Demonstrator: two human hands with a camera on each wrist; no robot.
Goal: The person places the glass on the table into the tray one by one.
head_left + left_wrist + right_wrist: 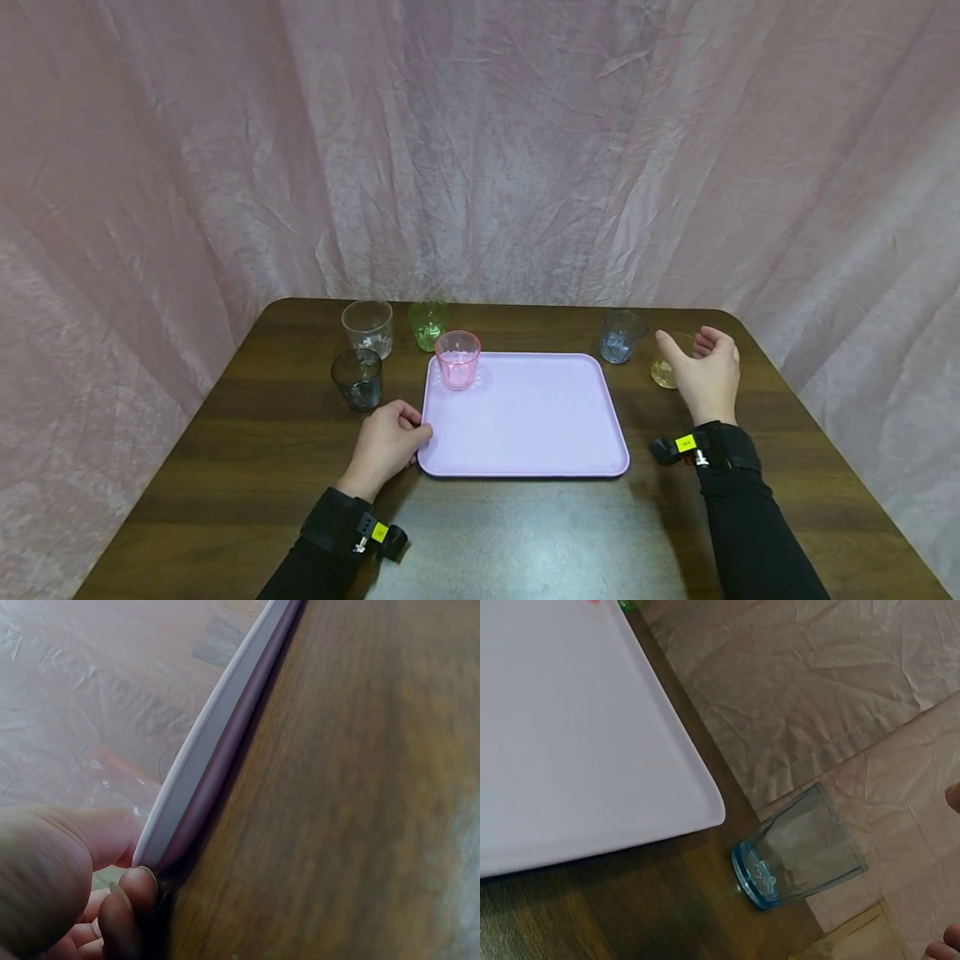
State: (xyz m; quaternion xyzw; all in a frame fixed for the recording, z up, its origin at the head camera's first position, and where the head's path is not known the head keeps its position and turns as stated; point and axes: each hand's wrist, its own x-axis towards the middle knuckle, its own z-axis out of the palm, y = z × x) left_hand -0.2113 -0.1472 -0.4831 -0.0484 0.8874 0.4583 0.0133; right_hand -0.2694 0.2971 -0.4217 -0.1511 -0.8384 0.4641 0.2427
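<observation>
A pale lilac tray [532, 425] lies on the table, a pink glass [457, 360] upright in its far left corner. My left hand [384, 442] pinches the tray's left rim, the thumb above and fingertips beneath in the left wrist view. On the right, my right hand [708, 375] is beside a yellow glass [663, 372], thumb and fingers spread apart. That hand partly hides the glass, so contact is unclear. Left of it stands a blue glass [621, 337], which the right wrist view also shows just off the tray's corner.
Beyond the tray's left side stand a clear glass [369, 329], a dark grey glass [358, 381] and a green glass [429, 325]. The wooden table [225, 467] ends at a far edge with rounded corners. A pink curtain [480, 150] hangs behind it.
</observation>
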